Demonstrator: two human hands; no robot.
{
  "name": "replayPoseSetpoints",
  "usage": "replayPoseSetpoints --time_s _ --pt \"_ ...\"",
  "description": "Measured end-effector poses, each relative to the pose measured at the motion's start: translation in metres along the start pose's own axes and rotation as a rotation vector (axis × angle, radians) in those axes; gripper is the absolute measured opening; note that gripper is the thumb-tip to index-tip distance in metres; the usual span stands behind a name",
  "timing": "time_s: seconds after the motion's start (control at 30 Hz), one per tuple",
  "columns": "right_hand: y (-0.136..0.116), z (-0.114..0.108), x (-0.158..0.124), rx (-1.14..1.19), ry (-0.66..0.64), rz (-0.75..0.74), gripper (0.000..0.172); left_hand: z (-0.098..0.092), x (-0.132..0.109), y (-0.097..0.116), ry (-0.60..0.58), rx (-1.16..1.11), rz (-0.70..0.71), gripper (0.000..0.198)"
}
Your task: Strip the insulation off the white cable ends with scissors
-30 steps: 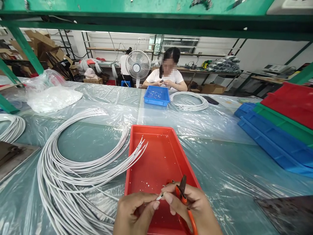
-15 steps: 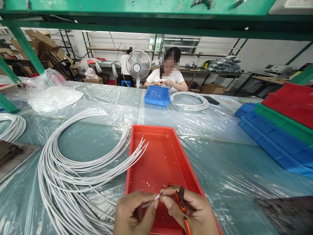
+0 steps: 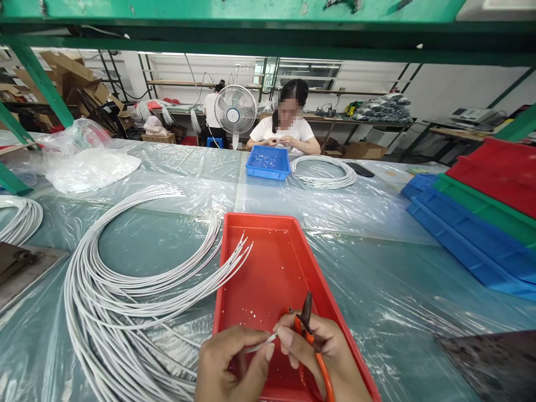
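Observation:
Over the near end of a red tray (image 3: pixel 268 223), my left hand (image 3: pixel 232 363) pinches a thin white cable (image 3: pixel 256 347) close to its tip between thumb and forefinger. At that tip, the thumb and forefinger of my right hand (image 3: pixel 322 357) are closed together; whether they grip the cable end is too small to tell. Orange-handled scissors (image 3: pixel 309 326) with dark blades are held in the same right hand, blades pointing up and away from the cable. To the left lies a large coiled bundle of white cables (image 3: pixel 90 279), with several ends reaching over the tray's left rim.
Small white scraps (image 3: pixel 253 314) lie in the red tray. Stacked blue, green and red trays (image 3: pixel 473 223) stand at right. Across the table, a person (image 3: pixel 288 131) works behind a blue tray (image 3: pixel 268 172) and another cable coil (image 3: pixel 324 180). A green shelf beam (image 3: pixel 268 47) crosses overhead.
The scissors have turned in my right hand, blades now more upright and handles more visible. My right fingers have shifted at the cable tip. My left hand stays nearly still.

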State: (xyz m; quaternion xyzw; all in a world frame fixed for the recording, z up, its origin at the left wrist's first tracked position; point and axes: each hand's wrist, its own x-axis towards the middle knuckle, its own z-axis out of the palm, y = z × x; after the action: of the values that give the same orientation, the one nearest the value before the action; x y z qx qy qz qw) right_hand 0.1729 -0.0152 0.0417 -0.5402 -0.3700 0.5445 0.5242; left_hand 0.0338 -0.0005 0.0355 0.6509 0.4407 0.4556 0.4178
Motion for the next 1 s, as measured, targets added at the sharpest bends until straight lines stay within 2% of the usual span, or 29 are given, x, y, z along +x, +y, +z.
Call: replayPoseSetpoints --time_s 0.1,0.17,0.2,0.3,0.4,0.5,0.7,1.0 --pt "-0.003 0.004 0.001 0.021 -0.03 0.005 0.023 -0.005 0.009 -0.001 -0.191 -0.116 -0.25 0.022" --pt "-0.004 0.007 0.0 0.017 -0.016 -0.002 0.021 -0.007 0.014 -0.004 -0.254 -0.174 -0.323 0.025" --pt "-0.003 0.008 -0.001 0.012 0.011 -0.017 0.021 -0.007 0.015 -0.005 -0.245 -0.176 -0.331 0.025" --pt "0.0 0.01 -0.002 -0.013 0.098 -0.076 0.017 -0.005 0.014 -0.005 -0.107 -0.146 -0.32 0.02" --pt "0.006 0.008 0.0 -0.044 0.06 -0.085 0.01 -0.002 0.01 -0.003 -0.023 -0.15 -0.316 0.017" --pt "0.011 0.004 0.003 -0.077 0.027 -0.096 0.011 0.0 0.009 -0.002 -0.038 -0.153 -0.33 0.018" --pt "0.005 0.006 0.006 -0.127 -0.018 -0.175 0.001 -0.001 0.01 -0.009 -0.082 -0.213 -0.35 0.021" --pt "0.01 0.005 0.007 -0.151 -0.03 -0.129 0.004 -0.003 0.013 -0.007 -0.103 -0.315 -0.406 0.024"
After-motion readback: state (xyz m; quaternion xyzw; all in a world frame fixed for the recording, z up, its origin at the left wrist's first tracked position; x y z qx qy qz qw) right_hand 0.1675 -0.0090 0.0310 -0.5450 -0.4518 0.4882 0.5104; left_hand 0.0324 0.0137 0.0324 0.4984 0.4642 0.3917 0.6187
